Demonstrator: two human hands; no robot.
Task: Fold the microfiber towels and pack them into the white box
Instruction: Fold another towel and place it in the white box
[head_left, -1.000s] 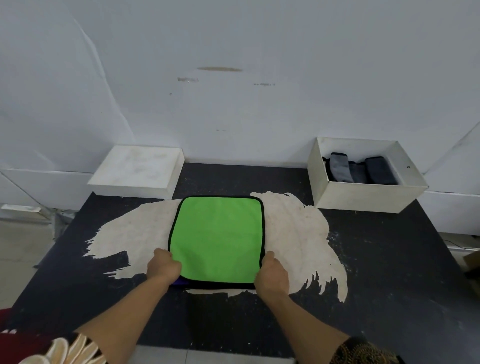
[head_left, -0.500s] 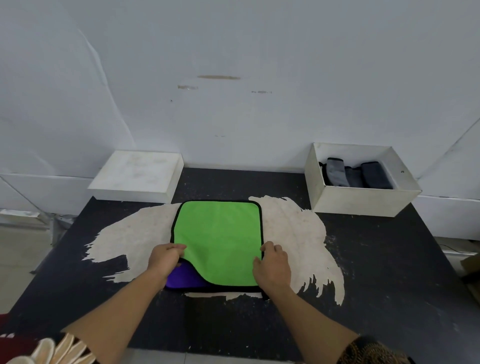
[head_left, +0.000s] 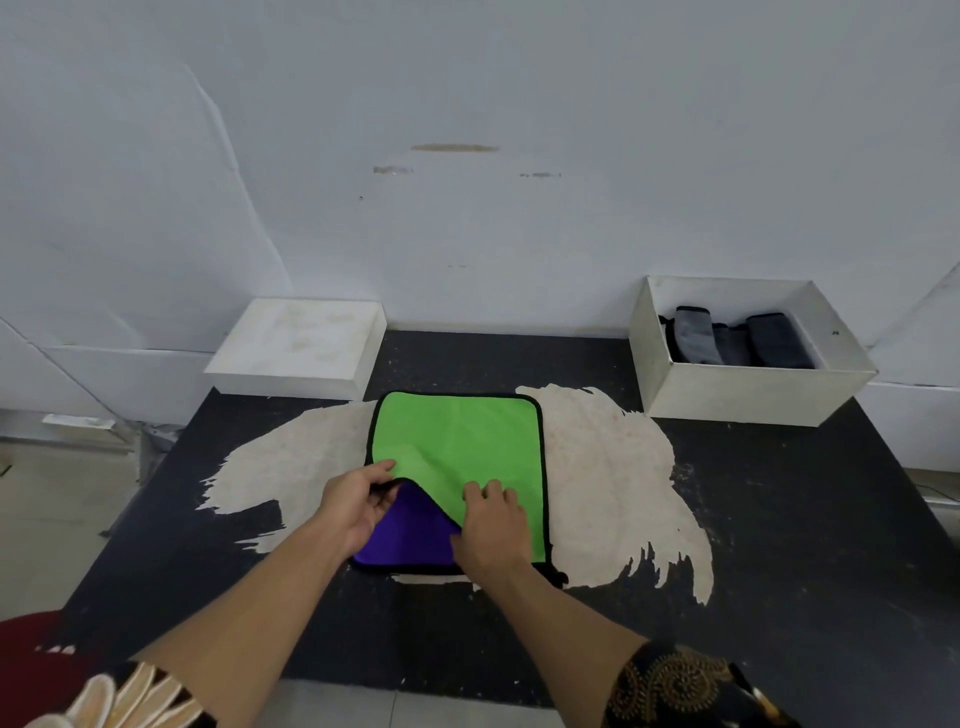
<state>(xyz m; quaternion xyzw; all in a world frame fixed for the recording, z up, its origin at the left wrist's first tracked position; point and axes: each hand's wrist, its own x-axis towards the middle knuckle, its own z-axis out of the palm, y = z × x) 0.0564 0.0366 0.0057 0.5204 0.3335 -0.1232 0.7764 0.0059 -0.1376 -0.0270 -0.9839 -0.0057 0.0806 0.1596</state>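
A green towel (head_left: 467, 441) with black trim lies flat in the middle of the dark table. My left hand (head_left: 353, 501) pinches its near left corner and has peeled it back, baring a purple layer (head_left: 410, 535) beneath. My right hand (head_left: 493, 525) rests on the green cloth near its front edge, fingers bent and pressing down. The open white box (head_left: 748, 395) stands at the back right and holds dark folded towels (head_left: 737, 340).
A closed white box or lid (head_left: 296, 348) sits at the back left against the wall. The table (head_left: 779, 545) is black with a large worn pale patch around the towel. A white wall rises directly behind.
My left hand has lifted the green towel's near left corner further toward the middle, baring more purple. My right hand slid from the right edge onto the cloth.
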